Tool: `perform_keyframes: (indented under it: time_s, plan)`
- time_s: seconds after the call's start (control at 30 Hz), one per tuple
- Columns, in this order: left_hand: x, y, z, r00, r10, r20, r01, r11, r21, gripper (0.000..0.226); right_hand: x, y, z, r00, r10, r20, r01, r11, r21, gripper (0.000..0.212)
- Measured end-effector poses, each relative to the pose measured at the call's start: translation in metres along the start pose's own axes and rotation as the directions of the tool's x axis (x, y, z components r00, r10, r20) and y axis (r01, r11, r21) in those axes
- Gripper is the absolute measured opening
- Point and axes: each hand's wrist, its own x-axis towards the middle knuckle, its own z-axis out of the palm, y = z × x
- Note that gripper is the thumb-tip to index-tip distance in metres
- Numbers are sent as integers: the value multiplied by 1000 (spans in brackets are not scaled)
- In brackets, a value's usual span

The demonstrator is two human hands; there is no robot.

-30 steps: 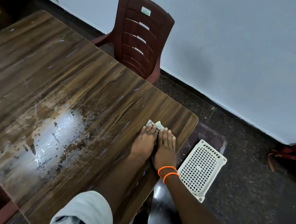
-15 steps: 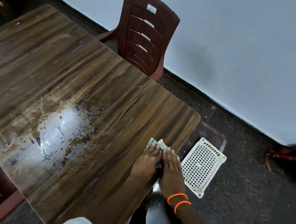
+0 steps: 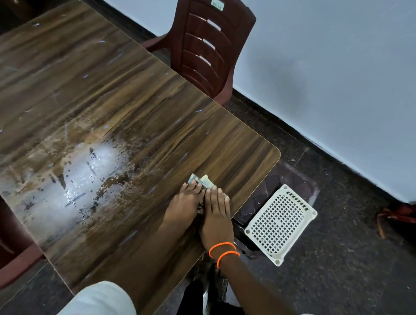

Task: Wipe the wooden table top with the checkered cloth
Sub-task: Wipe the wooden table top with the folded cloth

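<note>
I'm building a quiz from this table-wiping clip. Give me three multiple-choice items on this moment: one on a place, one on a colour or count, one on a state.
1. Where does the white perforated tray lie?
A. on the table
B. on the floor beside the table's corner
C. on the chair

2. How many orange bands are on the right wrist?
A. one
B. two
C. four

3. How do the hands meet the checkered cloth?
A. both press it flat on the table top
B. one lifts it in the air
C. neither touches it

Answers: 1 B, it sits on the dark floor right of the corner. 2 B, two loops show. 3 A, the left hand and right hand lie side by side over it, fingers straight.
</note>
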Motion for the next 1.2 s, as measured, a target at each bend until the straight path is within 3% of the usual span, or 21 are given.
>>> perform_keyframes:
  time_s: [0.2, 0.4, 0.53, 0.73, 0.9, 1.0, 1.2]
  plan:
    - [-58, 30, 24, 1000, -13, 6, 14, 998, -58, 45, -59, 25, 2, 996, -83, 11, 84, 996, -42, 66]
    - [-19, 50, 32, 1000, 17, -19, -18, 999, -31, 48, -33, 59, -13, 999, -49, 23, 51, 994, -93, 68]
    - [14, 26, 24, 997, 24, -69, -23, 999, 24, 47, 6, 34, -11, 999, 38, -13, -39, 997, -72, 68]
    - [-10, -37, 2, 998, -52, -22, 53, 998, 47, 46, 11, -37, 15, 1000, -9, 20, 10, 999, -33, 67]
    - [-77, -54, 7, 1000, -7, -18, 7, 1000, 8, 47, -47, -63, 40, 1000, -7, -8, 7, 1000, 6, 69]
    - [-104, -42, 19, 995, 88, 50, -89, 996, 12, 52, -86, -56, 49, 999, 33, -35, -32, 999, 32, 71]
    - [-88, 3, 25, 968, 236, 84, -237, 972, 6, 51, -104, -19, 41, 979, 181, -89, -182, 983, -3, 68]
